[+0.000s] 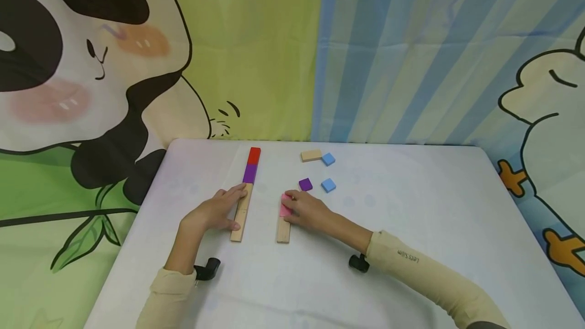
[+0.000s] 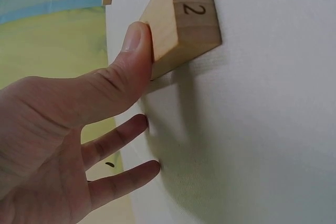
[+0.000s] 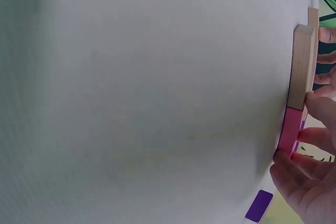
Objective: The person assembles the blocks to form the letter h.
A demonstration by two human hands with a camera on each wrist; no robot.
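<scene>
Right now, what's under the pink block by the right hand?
The pink block lies on the far end of a short wooden bar, flush with its edge in the right wrist view. The right hand pinches it and covers part of the joint.

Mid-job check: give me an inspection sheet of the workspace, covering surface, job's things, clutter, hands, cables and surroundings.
Surface: white table, flat, cloth-like.
Job's things: long wooden bar with purple and red sections at its far end, end face marked 42 in the left wrist view; short wooden bar with a pink piece at its far end.
Clutter: purple square, two blue squares, small wooden block, all loose beyond the bars.
Hands: left hand rests on the long wooden bar, thumb against its side; right hand pinches the pink piece.
Cables: nothing seen.
Surroundings: cartoon panda backdrop, striped blue curtain.
</scene>
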